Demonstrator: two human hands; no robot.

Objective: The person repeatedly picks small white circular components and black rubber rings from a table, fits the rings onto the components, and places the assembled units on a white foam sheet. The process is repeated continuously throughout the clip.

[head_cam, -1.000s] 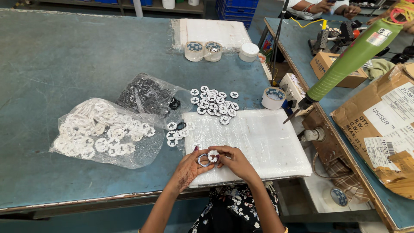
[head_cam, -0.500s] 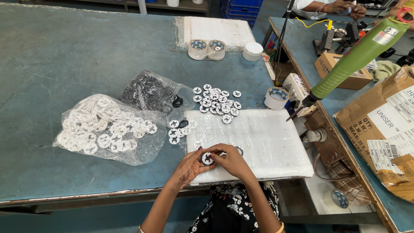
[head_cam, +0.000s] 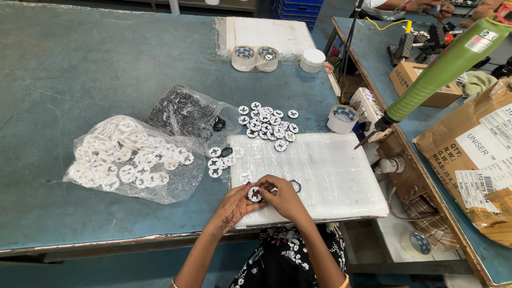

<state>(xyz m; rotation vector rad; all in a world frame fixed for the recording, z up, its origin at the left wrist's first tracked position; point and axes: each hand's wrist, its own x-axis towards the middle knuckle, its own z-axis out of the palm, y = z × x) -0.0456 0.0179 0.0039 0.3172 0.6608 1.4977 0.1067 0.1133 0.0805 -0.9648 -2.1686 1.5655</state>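
My left hand (head_cam: pixel 233 205) and my right hand (head_cam: pixel 282 196) meet over the near edge of a white foam pad (head_cam: pixel 325 176). Between their fingertips they pinch one small round white disc with a dark ring (head_cam: pixel 254 194). A loose black ring (head_cam: pixel 295 185) lies on the pad just right of my right hand. A few white discs (head_cam: pixel 220 161) sit at the pad's left edge. A pile of finished discs (head_cam: pixel 268 124) lies beyond the pad's far edge.
A clear bag of white discs (head_cam: pixel 125 160) and a bag of black rings (head_cam: pixel 184 113) lie to the left. Tape rolls (head_cam: pixel 255 57), a white tub (head_cam: pixel 312 60) and another tape roll (head_cam: pixel 342 118) stand further back. A green hanging screwdriver (head_cam: pixel 432 74) is at right, beside a cardboard box (head_cam: pixel 474 154).
Both hands have stayed at the pad's near edge, working the same disc between the fingertips. Nothing else on the bench moved.
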